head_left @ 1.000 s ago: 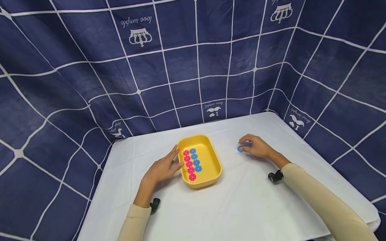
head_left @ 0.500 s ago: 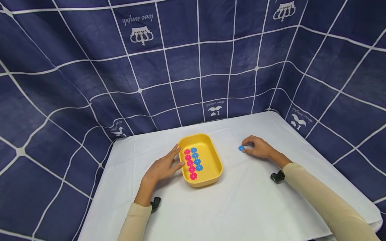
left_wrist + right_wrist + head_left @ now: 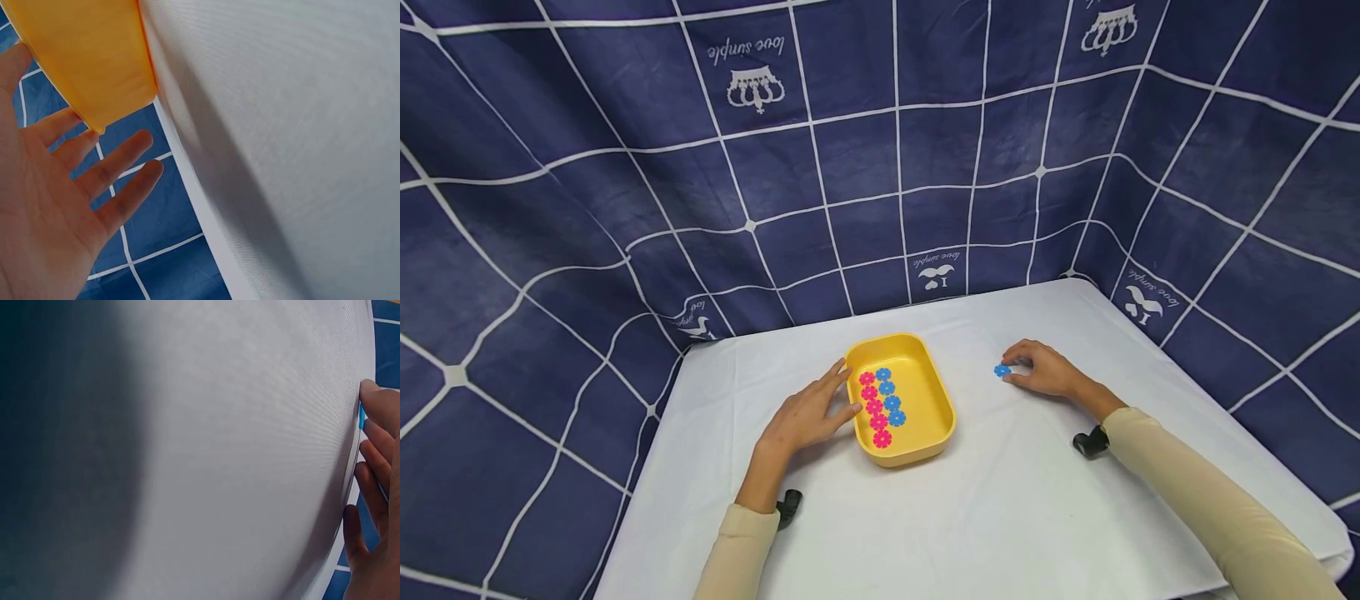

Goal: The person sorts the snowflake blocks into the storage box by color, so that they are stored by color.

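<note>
A yellow tray (image 3: 942, 442) stands on the table, holding a row of several pink flower-shaped discs (image 3: 874, 407) beside a row of several blue ones (image 3: 892, 403). My left hand (image 3: 801, 421) rests against the tray's left rim, its fingers extended and spread, as the left wrist view also shows. To the right of the tray, one more blue flower-shaped disc (image 3: 1001, 370) lies at the tabletop between the thumb and forefinger of my right hand (image 3: 1043, 369), which pinch its edges. In the right wrist view only a thin blue sliver of that disc (image 3: 362, 417) shows.
A white cloth covers the table (image 3: 970, 525). Behind and at both sides hangs a dark blue curtain (image 3: 850, 167) with white grid lines. Each wrist carries a small black camera, such as the right one (image 3: 1090, 442).
My right thumb and forefinger have closed in on the blue flower-shaped disc, which was partly hidden by the fingers before. The left hand stays at the tray; the head view shifted slightly.
</note>
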A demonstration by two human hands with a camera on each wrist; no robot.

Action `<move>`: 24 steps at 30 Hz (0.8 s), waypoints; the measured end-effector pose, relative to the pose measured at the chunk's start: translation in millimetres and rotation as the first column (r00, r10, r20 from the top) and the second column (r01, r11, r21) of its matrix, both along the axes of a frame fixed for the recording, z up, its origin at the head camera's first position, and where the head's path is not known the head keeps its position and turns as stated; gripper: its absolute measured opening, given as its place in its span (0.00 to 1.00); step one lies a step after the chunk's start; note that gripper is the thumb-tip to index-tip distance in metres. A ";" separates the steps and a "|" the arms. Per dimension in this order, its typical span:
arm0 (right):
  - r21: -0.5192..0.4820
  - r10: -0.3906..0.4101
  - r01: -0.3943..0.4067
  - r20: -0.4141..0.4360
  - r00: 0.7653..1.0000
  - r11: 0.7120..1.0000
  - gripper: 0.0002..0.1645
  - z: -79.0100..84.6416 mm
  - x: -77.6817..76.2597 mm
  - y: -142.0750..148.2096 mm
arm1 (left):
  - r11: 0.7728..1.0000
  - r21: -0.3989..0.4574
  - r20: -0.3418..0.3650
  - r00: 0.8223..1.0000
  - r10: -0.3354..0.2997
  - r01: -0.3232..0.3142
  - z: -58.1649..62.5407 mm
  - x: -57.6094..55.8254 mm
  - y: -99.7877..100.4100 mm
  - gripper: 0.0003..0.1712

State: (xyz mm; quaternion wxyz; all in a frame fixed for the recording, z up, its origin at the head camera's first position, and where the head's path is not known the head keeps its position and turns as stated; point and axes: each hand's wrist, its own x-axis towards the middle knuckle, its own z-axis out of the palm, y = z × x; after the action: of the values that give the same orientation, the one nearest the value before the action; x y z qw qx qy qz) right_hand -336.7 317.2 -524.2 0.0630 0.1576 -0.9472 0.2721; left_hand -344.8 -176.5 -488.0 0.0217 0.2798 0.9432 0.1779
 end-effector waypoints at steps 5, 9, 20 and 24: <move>-0.006 -0.011 0.011 0.004 1.000 1.000 0.15 0.4 -0.4 -1.3 | 1.000 0.003 -0.001 1.000 0.005 -0.005 0.3 0.6 0.4 0.49; -0.021 -0.009 0.009 0.000 1.000 1.000 0.12 0.6 -0.5 -2.2 | 1.000 0.010 0.004 1.000 0.006 -0.006 0.9 1.9 1.0 0.48; 0.057 -0.010 0.010 -0.014 1.000 0.998 0.11 1.6 0.3 -3.3 | 1.000 0.006 0.007 1.000 0.011 -0.011 -0.3 1.9 0.7 0.49; 0.073 -0.012 0.013 -0.008 1.000 0.997 0.11 3.9 1.9 -4.0 | 1.000 0.012 0.012 1.000 0.012 -0.012 -0.6 2.7 0.1 0.49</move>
State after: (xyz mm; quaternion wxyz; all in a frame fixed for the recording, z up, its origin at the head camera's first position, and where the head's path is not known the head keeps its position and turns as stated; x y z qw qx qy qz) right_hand -334.8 313.2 -520.4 0.0624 0.1548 -0.9572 0.2364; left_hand -342.1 -176.5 -488.6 0.0248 0.2731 0.9436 0.1853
